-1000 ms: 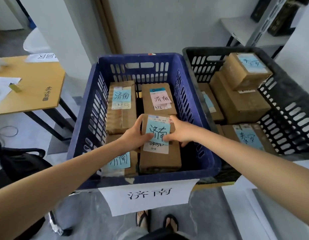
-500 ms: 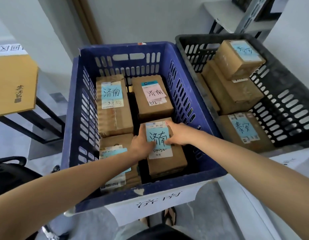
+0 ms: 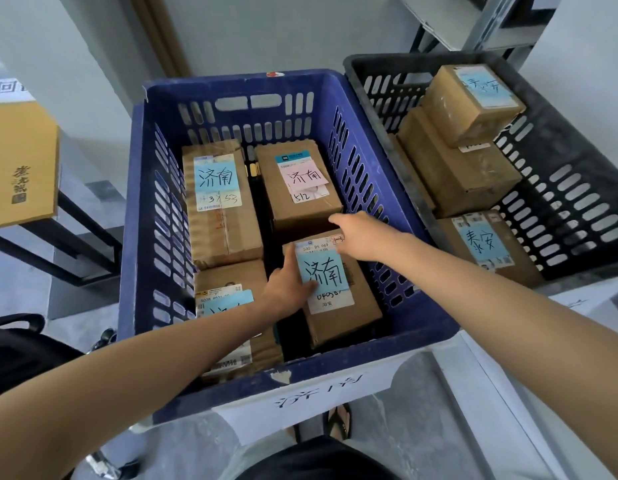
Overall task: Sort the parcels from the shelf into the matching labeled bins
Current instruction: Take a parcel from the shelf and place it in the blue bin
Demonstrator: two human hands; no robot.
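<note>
Cardboard parcel [image 3: 335,327] lies between both hands [image 3: 288,285].

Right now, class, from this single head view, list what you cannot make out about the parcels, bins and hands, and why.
All head view.
Near-left parcel: left forearm covers most of its blue note.
Left hand: fingers hidden beside the front-right parcel, so its grip is unclear.
Paper label on the blue bin: steeply foreshortened, writing distorted.
Middle parcel in the black bin: label hidden under the small parcel on top.
</note>
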